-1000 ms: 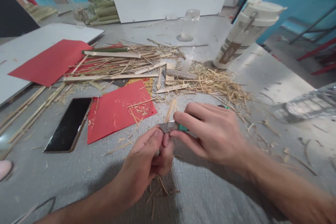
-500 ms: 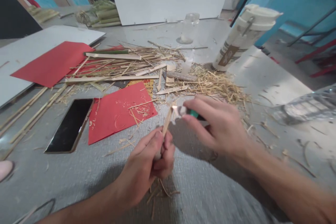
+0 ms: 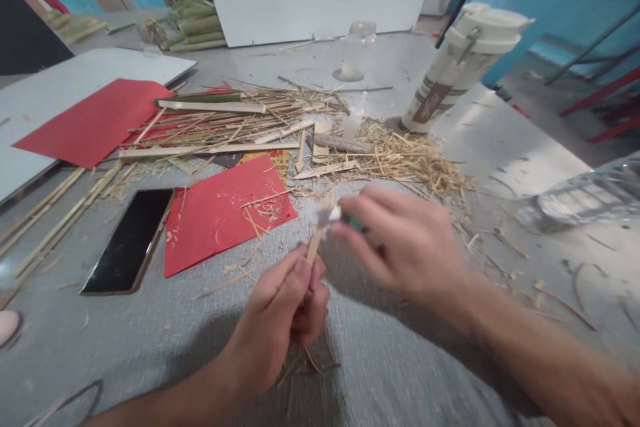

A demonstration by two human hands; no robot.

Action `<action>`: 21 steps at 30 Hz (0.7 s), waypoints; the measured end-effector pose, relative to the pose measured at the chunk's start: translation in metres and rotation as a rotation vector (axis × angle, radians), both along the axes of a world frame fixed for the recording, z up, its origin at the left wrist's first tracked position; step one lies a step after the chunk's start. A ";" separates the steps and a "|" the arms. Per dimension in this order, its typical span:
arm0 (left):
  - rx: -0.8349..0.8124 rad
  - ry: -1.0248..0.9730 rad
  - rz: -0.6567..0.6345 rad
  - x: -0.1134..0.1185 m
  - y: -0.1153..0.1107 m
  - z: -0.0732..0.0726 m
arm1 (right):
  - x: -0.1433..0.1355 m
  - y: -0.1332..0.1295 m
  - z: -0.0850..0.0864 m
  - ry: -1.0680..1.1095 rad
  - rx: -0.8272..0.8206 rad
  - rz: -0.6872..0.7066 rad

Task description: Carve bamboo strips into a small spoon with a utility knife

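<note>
My left hand [image 3: 285, 307] is closed around a thin strip of split bamboo [image 3: 315, 243], which points up and away from me. In my right hand [image 3: 400, 233] is a small green-handled knife [image 3: 331, 215], pinched between thumb and fingers. Its pale metal end meets the strip's upper part; motion blurs the exact contact. Most of the handle is hidden by my fingers. Just left of the strip lies a red sheet [image 3: 225, 213] scattered with shavings.
A phone [image 3: 129, 240] lies at the left. Behind are bamboo sticks [image 3: 240, 120], a heap of straw-like shavings [image 3: 420, 160], a small clear bottle [image 3: 356, 120], a clear jar [image 3: 357, 50] and a tall white flask [image 3: 460, 67]. A plastic bottle [image 3: 590, 197] lies at the right.
My right hand and the knife have shifted slightly left and down along the strip. The left hand keeps its hold; the whole view has moved slightly.
</note>
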State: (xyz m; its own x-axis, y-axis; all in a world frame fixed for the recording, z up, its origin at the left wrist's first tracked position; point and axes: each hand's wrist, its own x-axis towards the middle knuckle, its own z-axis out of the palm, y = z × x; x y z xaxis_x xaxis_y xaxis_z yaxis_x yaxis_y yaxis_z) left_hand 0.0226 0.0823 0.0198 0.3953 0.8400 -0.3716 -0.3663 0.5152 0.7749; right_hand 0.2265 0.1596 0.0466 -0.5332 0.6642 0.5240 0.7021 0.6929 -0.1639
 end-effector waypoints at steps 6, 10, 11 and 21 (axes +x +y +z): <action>-0.019 -0.066 -0.102 -0.001 -0.004 -0.002 | 0.021 0.020 0.004 0.214 -0.015 -0.250; -0.011 -0.054 -0.019 -0.003 0.005 0.004 | 0.004 0.004 0.001 0.096 -0.093 0.054; -0.007 -0.046 0.000 -0.003 0.006 0.004 | -0.002 -0.001 -0.001 0.063 -0.107 0.112; 0.042 0.022 0.028 -0.001 0.003 0.001 | -0.009 -0.009 -0.002 -0.034 -0.121 0.205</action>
State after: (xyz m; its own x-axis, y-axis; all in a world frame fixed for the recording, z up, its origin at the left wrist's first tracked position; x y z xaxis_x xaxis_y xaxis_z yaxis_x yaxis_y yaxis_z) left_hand 0.0219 0.0851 0.0204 0.3634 0.8659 -0.3437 -0.3631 0.4714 0.8037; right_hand 0.2180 0.1504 0.0451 -0.6794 0.5967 0.4271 0.5549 0.7986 -0.2330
